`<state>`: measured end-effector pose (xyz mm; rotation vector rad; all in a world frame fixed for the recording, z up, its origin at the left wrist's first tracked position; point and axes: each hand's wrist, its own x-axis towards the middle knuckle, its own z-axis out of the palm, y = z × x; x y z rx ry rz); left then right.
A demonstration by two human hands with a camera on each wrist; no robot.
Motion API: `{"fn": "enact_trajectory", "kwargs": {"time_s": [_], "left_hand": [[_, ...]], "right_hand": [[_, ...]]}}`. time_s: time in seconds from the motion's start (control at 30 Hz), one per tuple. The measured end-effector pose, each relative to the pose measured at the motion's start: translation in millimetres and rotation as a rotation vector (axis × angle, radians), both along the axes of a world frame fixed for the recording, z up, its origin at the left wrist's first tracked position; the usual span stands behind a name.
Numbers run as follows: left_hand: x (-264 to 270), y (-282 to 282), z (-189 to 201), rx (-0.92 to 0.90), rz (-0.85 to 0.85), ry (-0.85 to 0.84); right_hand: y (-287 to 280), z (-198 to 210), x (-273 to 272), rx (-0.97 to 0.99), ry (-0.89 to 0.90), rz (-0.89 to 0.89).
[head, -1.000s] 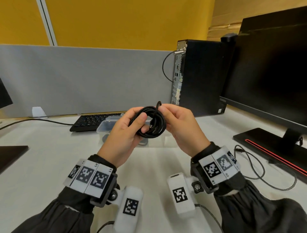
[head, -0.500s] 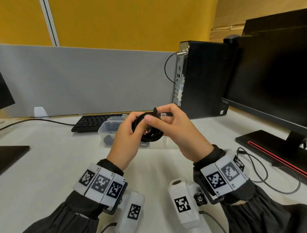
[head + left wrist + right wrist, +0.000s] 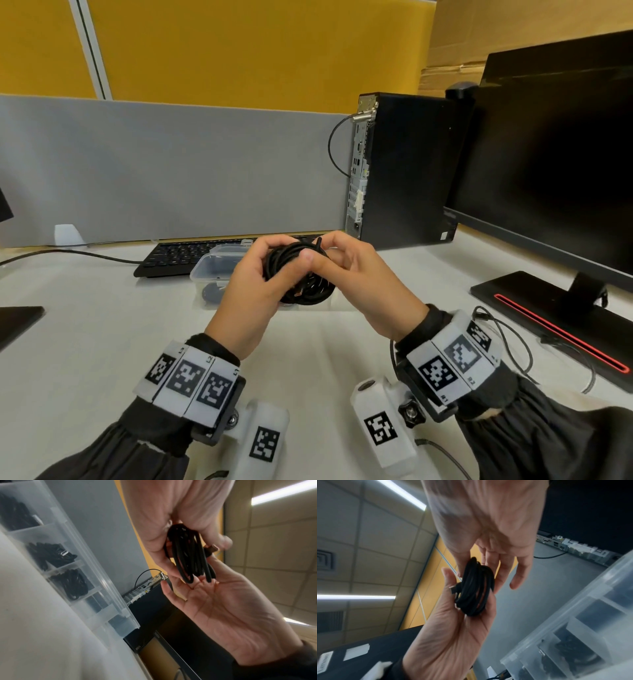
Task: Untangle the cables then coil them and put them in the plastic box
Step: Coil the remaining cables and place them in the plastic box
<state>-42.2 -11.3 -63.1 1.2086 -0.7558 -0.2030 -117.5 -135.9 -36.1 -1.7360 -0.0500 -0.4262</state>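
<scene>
A black cable wound into a small coil (image 3: 310,291) is held in the air between both hands, just in front of the clear plastic box (image 3: 205,270). My left hand (image 3: 270,274) grips the coil (image 3: 187,555) between thumb and fingers. My right hand (image 3: 320,255) pinches its other side, with the thumb across the front and the fingers (image 3: 498,574) behind. A copper-coloured plug (image 3: 212,547) sticks out of the coil by my left thumb. The box (image 3: 96,563) has compartments, and other coiled black cables (image 3: 51,555) lie in them.
A black keyboard (image 3: 178,255) lies behind the box, against the grey partition. At the right are a PC tower (image 3: 404,168), a monitor (image 3: 555,154) on its base (image 3: 548,315) and a thin loose cable (image 3: 513,342). A dark slab (image 3: 17,318) is at the left edge.
My right thumb has come over the front of the coil, and both hands have closed in on it. The coil has dropped a little, towards the box.
</scene>
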Motion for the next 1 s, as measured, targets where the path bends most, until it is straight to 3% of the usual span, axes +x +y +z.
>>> {"fn": "enact_trajectory", "kwargs": {"time_s": [0.13, 0.4, 0.53, 0.6, 0.9, 1.0], "left_hand": [[-1.8, 1.4, 0.0, 0.081, -0.038, 0.033], [-1.6, 7.9, 0.5, 0.261, -0.164, -0.010], [-4.1, 12.1, 8.6, 0.666, 0.097, -0.496], [-12.6, 9.2, 14.9, 0.771, 0.172, -0.609], [-24.4, -1.3, 10.9, 0.636, 0.066, -0.279], [-25.6, -3.6, 8.9, 0.577, 0.024, -0.238]], "right_hand": [[-6.2, -1.0, -4.3, -0.025, 0.028, 0.011], [-13.2, 0.8, -10.4, -0.320, 0.106, -0.057], [-10.5, -1.4, -12.7, -0.468, 0.142, -0.055], [-5.4, 0.3, -11.8, -0.471, 0.133, -0.047], [0.9, 4.1, -13.2, -0.399, 0.203, -0.031], [0.0, 5.0, -14.1, -0.399, 0.203, -0.041]]}}
